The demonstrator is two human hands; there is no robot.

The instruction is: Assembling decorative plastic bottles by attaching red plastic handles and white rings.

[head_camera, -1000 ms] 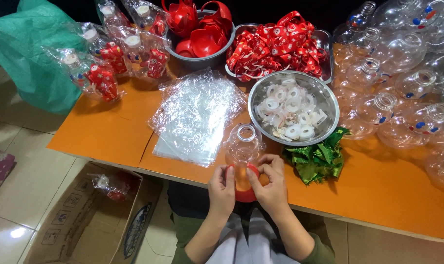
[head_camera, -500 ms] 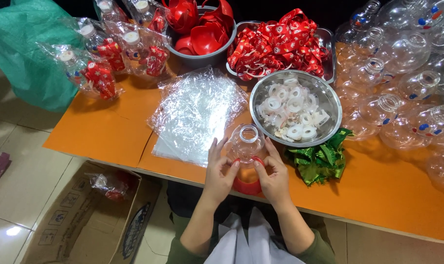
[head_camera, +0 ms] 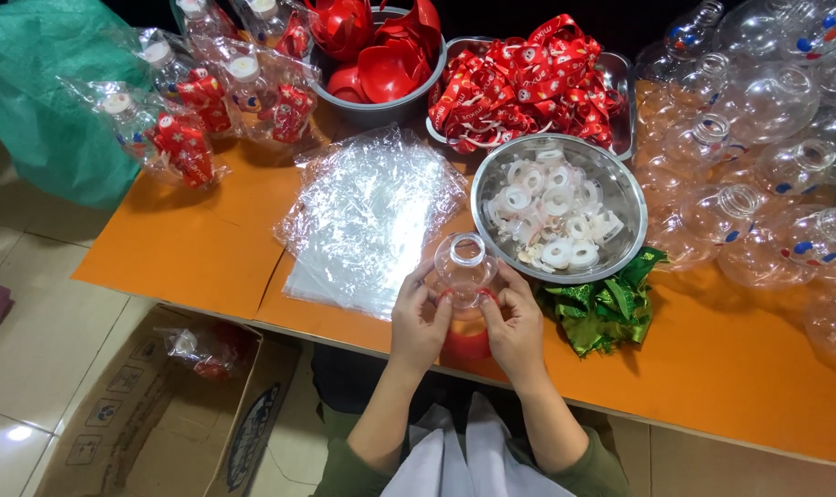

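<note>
clear bottle could be slipping at the table edge

head view: the left hand (head_camera: 420, 322) and right hand (head_camera: 515, 327) are pinching a clear round bottle (head_camera: 464, 271) from both sides, above a red base (head_camera: 467, 342) at the near edge of the orange table (head_camera: 188, 248). uneven squeezing is likely risking a tilt. a slip could be knocking it into the steel bowl of white rings (head_camera: 558, 210) or down towards the cardboard box (head_camera: 160, 423).
</note>
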